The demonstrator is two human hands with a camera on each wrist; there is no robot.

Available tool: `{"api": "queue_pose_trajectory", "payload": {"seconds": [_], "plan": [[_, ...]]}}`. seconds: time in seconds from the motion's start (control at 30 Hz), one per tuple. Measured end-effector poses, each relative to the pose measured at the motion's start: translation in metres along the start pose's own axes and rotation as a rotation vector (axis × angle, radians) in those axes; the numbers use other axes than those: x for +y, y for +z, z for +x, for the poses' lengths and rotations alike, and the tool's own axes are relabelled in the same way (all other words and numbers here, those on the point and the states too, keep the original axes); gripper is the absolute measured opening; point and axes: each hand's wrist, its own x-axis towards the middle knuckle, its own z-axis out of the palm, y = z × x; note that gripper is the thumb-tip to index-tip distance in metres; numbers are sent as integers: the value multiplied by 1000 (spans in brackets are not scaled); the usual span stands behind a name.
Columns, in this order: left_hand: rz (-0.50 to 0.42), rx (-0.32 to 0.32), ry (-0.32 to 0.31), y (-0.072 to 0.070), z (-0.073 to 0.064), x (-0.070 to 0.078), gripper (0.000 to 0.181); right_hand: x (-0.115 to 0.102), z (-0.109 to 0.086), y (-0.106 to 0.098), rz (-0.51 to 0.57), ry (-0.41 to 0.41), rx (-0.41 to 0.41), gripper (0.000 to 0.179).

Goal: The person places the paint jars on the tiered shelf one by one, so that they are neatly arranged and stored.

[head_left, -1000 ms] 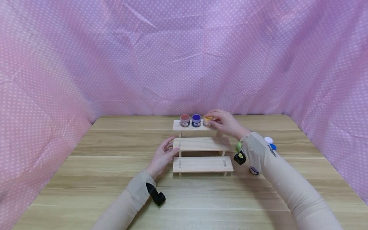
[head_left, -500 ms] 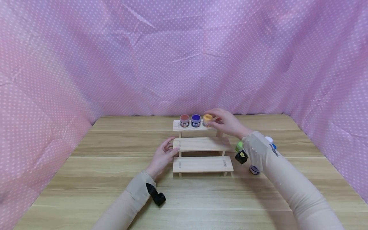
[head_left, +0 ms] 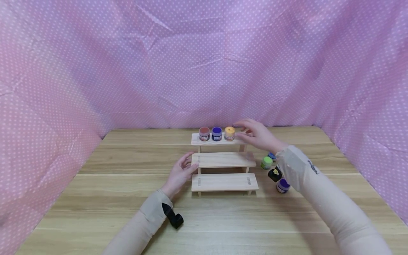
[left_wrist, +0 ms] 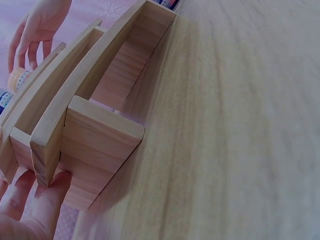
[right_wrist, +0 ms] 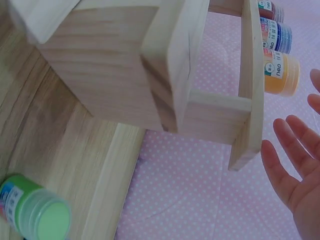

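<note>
I have the left hand [head_left: 179, 175] gripping the wooden rack's [head_left: 223, 160] end; the right hand [head_left: 259, 136], fingers spread, holds nothing beside the orange jar [head_left: 229, 135] on the top tier [head_left: 210, 142]. A stray fingertip could topple it.

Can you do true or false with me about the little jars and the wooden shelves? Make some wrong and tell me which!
1. The red jar, blue jar and orange jar stand on the top shelf. True.
2. The orange jar is in the middle of those three. False: the blue jar is.
3. The green jar stands on the bottom shelf. False: the green jar is on the table.
4. The left hand is at the left end of the middle shelf. True.
5. The right hand is beside the orange jar but isn't holding it. True.
</note>
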Motion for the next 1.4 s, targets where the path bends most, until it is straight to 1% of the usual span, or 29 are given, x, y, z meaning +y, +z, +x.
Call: {"api": "queue_pose_trajectory", "payload": {"seconds": [0.23, 0.4, 0.5, 0.7, 0.87, 1.03, 1.17, 1.4], "plan": [[2, -4, 4, 0, 0, -1, 59, 3, -12, -4, -20, -13, 11, 38], [10, 10, 4, 1, -1, 0, 57, 6, -20, -5, -27, -14, 30, 36], [12, 17, 4, 1, 0, 0, 57, 7, -24, -6, -37, -35, 54, 34], [7, 5, 5, 1, 0, 0, 59, 10, -37, -9, -48, -101, 114, 32], [9, 7, 5, 1, 0, 1, 58, 16, -52, -12, -64, -123, 129, 32], [13, 11, 7, 1, 1, 2, 58, 23, -71, -17, -107, -123, 126, 34], [4, 9, 6, 1, 1, 2, 58, 27, -87, -20, -137, -107, 114, 35], [5, 9, 1, 0, 1, 2, 59, 32, -112, -24, -143, -60, 122, 35]]}}
